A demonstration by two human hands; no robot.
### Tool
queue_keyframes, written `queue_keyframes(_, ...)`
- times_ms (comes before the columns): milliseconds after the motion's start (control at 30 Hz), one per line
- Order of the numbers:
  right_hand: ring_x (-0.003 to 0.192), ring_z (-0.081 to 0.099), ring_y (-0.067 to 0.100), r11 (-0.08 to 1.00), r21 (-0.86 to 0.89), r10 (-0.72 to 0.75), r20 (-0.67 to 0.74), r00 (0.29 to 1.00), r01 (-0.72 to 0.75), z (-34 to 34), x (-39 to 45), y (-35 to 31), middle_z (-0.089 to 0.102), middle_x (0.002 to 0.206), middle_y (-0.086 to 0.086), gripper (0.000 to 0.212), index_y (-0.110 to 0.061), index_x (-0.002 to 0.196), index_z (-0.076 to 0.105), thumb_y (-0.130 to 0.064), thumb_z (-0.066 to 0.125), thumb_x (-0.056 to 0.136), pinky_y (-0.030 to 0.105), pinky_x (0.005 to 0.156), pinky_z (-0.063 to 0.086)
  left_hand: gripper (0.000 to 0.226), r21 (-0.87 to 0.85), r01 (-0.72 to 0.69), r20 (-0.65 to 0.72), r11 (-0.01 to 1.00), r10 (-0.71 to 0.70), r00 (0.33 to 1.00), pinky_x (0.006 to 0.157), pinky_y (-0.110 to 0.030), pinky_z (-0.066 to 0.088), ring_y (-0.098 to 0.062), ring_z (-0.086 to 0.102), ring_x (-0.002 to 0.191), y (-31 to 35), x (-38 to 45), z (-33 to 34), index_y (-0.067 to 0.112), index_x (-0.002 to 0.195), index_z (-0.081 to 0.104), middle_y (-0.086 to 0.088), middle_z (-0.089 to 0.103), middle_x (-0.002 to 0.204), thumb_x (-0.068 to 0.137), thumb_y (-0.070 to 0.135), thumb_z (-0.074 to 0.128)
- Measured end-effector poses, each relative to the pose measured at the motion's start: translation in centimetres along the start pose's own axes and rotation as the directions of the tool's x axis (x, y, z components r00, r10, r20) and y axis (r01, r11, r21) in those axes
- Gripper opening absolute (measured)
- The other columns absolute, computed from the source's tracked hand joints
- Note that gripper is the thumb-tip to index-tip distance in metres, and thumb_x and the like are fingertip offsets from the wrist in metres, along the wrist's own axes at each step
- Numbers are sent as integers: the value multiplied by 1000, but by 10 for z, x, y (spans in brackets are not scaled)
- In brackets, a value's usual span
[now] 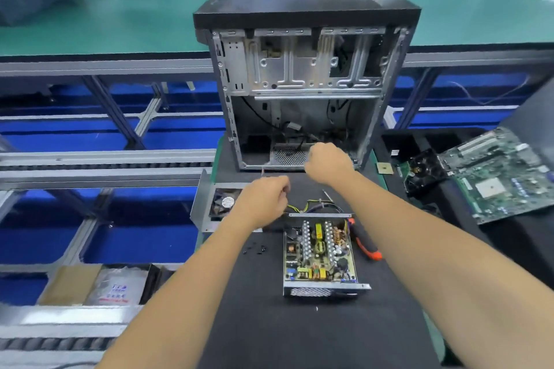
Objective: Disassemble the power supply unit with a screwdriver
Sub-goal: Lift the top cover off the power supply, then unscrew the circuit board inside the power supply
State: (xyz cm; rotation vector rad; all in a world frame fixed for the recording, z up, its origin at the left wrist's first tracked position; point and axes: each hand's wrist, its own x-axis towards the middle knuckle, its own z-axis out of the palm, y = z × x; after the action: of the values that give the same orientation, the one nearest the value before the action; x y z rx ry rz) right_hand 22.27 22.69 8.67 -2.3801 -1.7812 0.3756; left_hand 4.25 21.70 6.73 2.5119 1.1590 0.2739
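PSU opened on counter, both hands up near PC case

The PSU [320,255] lies on the black mat of the counter [269,323], lid off, its circuit board w/ heatsinks, coils and caps exposed, mesh end wall toward the camera. Its cover w/ fan [220,205] sits just left and behind it, fan facing up. Coloured wires [317,206] run from the PSU's far end. An orange-black screwdriver [364,241] lies on the mat just right of the PSU, untouched. A few small black screws [254,249] lie loose to the PSU's left.

Left hand [265,199] hovers above the mat by the cover, fingers curled; grip looks pinched near the wires, but what it holds I cannot tell. Right hand [328,163] is a closed fist at the open bottom edge of the PC case [302,84], which stands upright behind the PSU; its grip contents are hidden. Motherboard [503,177] and a CPU chip [384,168] lie off to the right.
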Motion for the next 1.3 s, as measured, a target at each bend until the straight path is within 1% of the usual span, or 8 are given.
queue_keyframes(167, 84, 60, 32, 979, -136, 195, 412, 890, -152, 12, -25, 65, 59, 92, 15, 27, -3, 76, 56, -24, 53, 93, 32, 66, 47, 9, -89, -9, 0, 996, 9, 1000, 56, -32, 34, -17, 49, 67, 34, -8, 34, 18, 90, 52, 6, 51, 74, 90, 13, 44)
queue_keyframes(367, 43, 49, 25, 961, -59, 251, 601, 759, -271, 27, -36, 90, 51, 38, 13, 30, -1, 67, 53, -6, 46, 96, 23, 35, 41, 4, -80, 29, -87, 996, -36, 996, 51, -31, 31, -15, 45, 58, 34, -33, 51, 17, 85, 50, 9, 43, 57, 86, 13, 50)
queue_keyframes(533, 55, 45, 24, 935, -137, 322, 720, 615, -328, 32, -28, 96, 44, 37, 8, 43, -8, 55, 41, -14, 46, 98, 32, 61, 41, 7, -100, 26, 40, 995, -22, 999, 59, -33, 45, -18, 51, 62, 38, -42, 48, 17, 74, 52, 12, 47, 55, 75, 9, 53)
queue_keyframes(733, 49, 58, 23, 961, -85, 245, 709, 662, -264, 29, -27, 92, 59, 73, 16, 20, -3, 81, 62, -12, 52, 96, 29, 51, 50, 14, -120, 65, 112, 991, -52, 992, 57, -28, 40, -13, 49, 65, 39, -37, 42, 24, 71, 52, 15, 51, 60, 74, 11, 52)
queue_keyframes(833, 69, 59, 32, 966, -8, 204, 632, 748, -257, 18, -27, 89, 61, 88, 27, 22, 5, 103, 58, -1, 39, 94, 38, 62, 50, 10, -149, 180, 17, 972, -179, 984, 56, -31, 42, -17, 51, 64, 33, -36, 44, 20, 73, 52, 9, 53, 60, 77, 11, 52)
queue_keyframes(1000, 52, 42, 25, 958, 219, 79, 425, 902, -187, -23, -17, 75, 44, 69, 10, 9, -6, 99, 44, -14, 40, 97, 32, 45, 38, 10, -191, 406, -6, 894, -415, 910, 63, -38, 48, -26, 52, 69, 35, -25, 45, 3, 70, 56, -9, 60, 67, 76, 9, 50)
queue_keyframes(1167, 60, 64, 27, 980, 194, -86, 603, 793, -41, -73, -13, 37, 53, 101, 24, 26, -7, 112, 44, -29, 33, 103, 37, 56, 56, 18, -328, 583, 70, 743, -597, 800, 62, -42, 55, -36, 64, 70, 35, -24, 46, -10, 76, 62, -24, 66, 72, 73, -1, 46)
queue_keyframes(1300, 46, 56, 21, 976, 37, -185, 669, 720, 216, -93, -20, -2, 55, 89, 18, 21, -3, 104, 53, -21, 54, 94, 25, 48, 47, 18, -278, 664, 185, 694, -640, 746, 77, -38, 56, -35, 67, 90, 22, -30, 60, -5, 89, 64, -22, 69, 93, 87, 4, 48)
